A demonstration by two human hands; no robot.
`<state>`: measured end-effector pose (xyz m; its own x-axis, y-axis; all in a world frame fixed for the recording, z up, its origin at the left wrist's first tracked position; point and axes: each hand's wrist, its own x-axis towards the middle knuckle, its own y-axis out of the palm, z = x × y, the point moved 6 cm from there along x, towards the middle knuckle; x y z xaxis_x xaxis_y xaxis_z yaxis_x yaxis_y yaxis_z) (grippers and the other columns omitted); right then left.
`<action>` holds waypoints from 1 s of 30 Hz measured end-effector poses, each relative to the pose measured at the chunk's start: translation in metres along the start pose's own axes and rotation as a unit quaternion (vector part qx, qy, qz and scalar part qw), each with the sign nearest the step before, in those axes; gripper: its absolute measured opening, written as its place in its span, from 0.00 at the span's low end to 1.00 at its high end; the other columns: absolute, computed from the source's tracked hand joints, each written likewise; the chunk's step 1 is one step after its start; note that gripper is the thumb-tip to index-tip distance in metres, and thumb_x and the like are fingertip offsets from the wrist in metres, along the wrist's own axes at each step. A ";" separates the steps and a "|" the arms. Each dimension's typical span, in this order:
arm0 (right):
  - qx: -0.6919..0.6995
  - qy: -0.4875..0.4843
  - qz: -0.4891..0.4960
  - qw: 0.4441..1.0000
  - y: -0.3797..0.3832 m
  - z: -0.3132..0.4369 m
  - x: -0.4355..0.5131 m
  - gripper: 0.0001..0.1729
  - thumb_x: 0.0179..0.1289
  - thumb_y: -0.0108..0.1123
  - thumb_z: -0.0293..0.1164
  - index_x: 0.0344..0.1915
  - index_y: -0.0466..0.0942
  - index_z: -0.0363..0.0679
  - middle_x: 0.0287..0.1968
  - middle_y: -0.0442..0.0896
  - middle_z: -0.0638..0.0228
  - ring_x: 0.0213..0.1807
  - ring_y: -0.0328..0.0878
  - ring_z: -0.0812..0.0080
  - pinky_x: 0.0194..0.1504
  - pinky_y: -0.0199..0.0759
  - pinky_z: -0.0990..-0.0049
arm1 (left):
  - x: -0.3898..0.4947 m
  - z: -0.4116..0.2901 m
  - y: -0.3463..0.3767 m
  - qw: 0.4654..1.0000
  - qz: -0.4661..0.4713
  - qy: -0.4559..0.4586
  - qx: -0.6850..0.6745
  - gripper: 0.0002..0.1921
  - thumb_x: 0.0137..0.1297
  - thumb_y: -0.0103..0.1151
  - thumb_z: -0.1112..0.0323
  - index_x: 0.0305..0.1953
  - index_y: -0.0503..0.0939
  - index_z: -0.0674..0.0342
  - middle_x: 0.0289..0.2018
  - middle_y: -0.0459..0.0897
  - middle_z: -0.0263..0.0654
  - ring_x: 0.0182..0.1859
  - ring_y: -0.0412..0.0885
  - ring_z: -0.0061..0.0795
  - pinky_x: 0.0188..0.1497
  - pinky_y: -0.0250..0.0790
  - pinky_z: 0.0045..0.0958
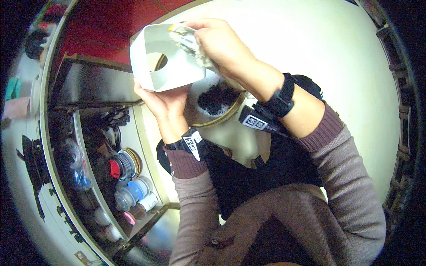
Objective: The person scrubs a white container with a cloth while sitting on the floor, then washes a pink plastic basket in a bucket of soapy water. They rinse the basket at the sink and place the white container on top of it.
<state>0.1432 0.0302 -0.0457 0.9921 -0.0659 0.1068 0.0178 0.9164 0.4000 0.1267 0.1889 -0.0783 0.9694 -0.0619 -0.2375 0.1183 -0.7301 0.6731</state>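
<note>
My left hand [168,101] supports a white box-shaped container [179,75] from below, with its open side facing me. A round hole shows through the container's far wall. In my right hand [223,43] is a bunched pale cloth [188,41], grey-patterned with a bit of yellow, held at the container's upper right rim. Below the container stands a round metal basin [216,122], partly hidden by my hands. Inside it lies a dark mass [218,97] with white suds at its edge; I cannot tell what it is.
An open low cabinet [78,123] at left holds stacked plates [131,163], plastic containers [134,191] and a pink-lidded jar [129,217]. Above it runs a counter edge [45,133]. A cabinet door [93,83] stands open nearby. Pale floor [349,66] extends to the right.
</note>
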 end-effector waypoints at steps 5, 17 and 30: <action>0.144 0.073 0.031 0.986 -0.003 0.007 -0.007 0.27 0.54 0.45 0.16 0.55 0.77 0.26 0.44 0.85 0.59 0.43 0.82 0.68 0.48 0.76 0.75 | 0.001 -0.002 -0.001 1.000 -0.016 -0.003 -0.014 0.36 0.59 0.47 0.40 0.67 0.69 0.50 0.64 0.72 0.41 0.64 0.72 0.47 0.62 0.64 0.60; -0.395 -0.205 0.028 0.895 0.029 0.017 -0.001 0.21 0.60 0.51 0.26 0.53 0.80 0.33 0.45 0.83 0.47 0.48 0.82 0.48 0.52 0.75 0.58 | -0.007 0.004 0.011 0.996 -0.012 0.068 0.052 0.36 0.67 0.41 0.34 0.68 0.66 0.52 0.63 0.74 0.36 0.65 0.71 0.39 0.65 0.63 0.50; -0.496 -0.268 0.035 0.825 0.051 -0.014 0.001 0.27 0.59 0.64 0.52 0.53 0.82 0.48 0.46 0.87 0.61 0.42 0.86 0.59 0.42 0.82 0.65 | -0.016 0.001 0.017 0.983 -0.015 0.173 0.053 0.24 0.70 0.45 0.48 0.59 0.70 0.57 0.56 0.75 0.36 0.61 0.72 0.31 0.64 0.65 0.37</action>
<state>0.1473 0.0825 -0.0380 0.8018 0.0794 0.5923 0.3196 0.7805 -0.5373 0.1126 0.1768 -0.0636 0.9833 0.1821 0.0080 0.1427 -0.7965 0.5876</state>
